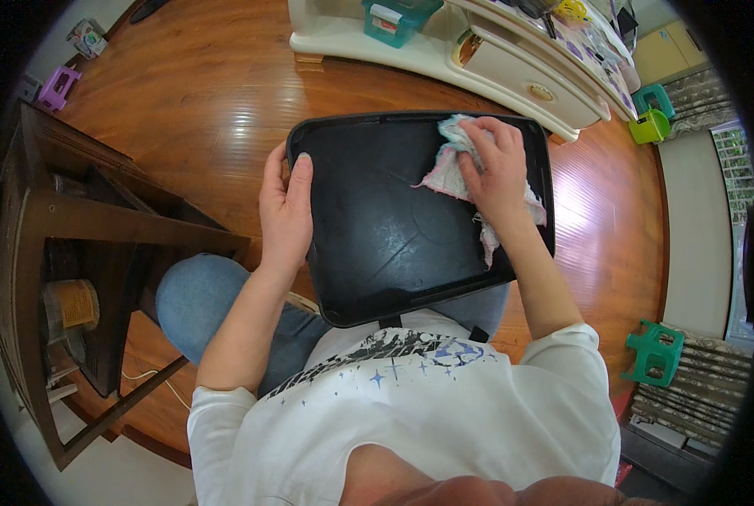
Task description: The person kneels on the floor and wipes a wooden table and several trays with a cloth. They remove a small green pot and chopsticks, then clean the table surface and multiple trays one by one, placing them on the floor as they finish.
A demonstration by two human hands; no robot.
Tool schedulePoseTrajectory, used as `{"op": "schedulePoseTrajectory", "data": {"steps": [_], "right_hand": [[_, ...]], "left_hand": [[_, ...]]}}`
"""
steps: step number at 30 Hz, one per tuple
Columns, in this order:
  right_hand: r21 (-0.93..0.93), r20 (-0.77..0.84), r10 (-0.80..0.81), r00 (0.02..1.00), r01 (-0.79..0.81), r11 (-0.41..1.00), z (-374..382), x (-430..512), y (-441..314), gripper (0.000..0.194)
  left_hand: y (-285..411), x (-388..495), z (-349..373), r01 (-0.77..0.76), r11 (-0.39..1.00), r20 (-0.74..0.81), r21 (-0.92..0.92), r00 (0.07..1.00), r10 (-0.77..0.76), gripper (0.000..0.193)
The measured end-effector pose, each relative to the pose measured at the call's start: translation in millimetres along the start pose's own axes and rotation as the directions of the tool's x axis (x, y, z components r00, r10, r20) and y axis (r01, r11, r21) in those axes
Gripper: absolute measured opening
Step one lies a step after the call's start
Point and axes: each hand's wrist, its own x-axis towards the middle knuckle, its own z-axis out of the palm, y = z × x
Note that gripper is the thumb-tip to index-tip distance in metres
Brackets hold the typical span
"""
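A black plastic tray or lid [377, 215] with a raised rim lies over my lap, tilted slightly. My left hand [287, 209] grips its left edge, the thumb over the rim and the fingers on the outer side. Near the upper right corner my right hand [494, 167] presses a crumpled white cloth [450, 174] with pink and light blue edges against the black surface. Part of the cloth hangs out below my right wrist, towards the lower right of the tray. The tray's underside is hidden.
A dark wooden shelf unit [130, 221] stands close on my left. Ahead is a cream cabinet [510, 76] holding a teal plastic box [393, 22]. A green stool [656, 353] stands at right, a purple stool [59, 88] at far left, on the wooden floor [193, 82].
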Motion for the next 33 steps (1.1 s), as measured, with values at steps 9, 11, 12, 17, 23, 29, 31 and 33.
{"op": "schedulePoseTrajectory", "data": {"steps": [9,11,12,17,23,29,31,33], "right_hand": [[0.110,0.092,-0.100,0.991,0.089,0.990,16,22,-45,0.043],[0.107,0.100,-0.117,0.988,0.107,0.989,18,25,-52,0.043],[0.112,0.108,-0.111,0.988,0.099,0.989,19,26,-54,0.044],[0.123,0.116,-0.108,0.987,0.093,0.988,19,26,-48,0.044],[0.040,0.052,-0.027,0.998,0.025,0.999,8,12,-4,0.038],[-0.099,0.018,0.238,0.971,-0.236,0.967,-15,-14,44,0.034],[-0.185,-0.007,0.309,0.951,-0.305,0.934,-18,-18,51,0.034],[-0.245,0.035,0.312,0.949,-0.295,0.924,-16,-17,51,0.034]], "left_hand": [[-8,3,-2,-0.047,0.995,-0.007,0.088,0.999,0.048,0.037],[-7,3,-3,-0.057,0.997,0.004,0.054,0.998,0.057,0.038],[-7,3,-3,-0.018,0.999,-0.009,0.035,1.000,0.019,0.039],[-6,1,-2,-0.043,0.994,-0.035,0.097,0.998,0.047,0.043],[-6,3,-3,-0.035,0.996,-0.011,0.086,0.999,0.036,0.042],[-6,2,0,-0.027,0.995,-0.039,0.095,0.999,0.031,0.040],[-6,1,1,-0.041,0.998,-0.027,0.048,0.999,0.042,0.039],[-6,0,2,-0.023,0.997,-0.026,0.075,0.999,0.025,0.038]]}}
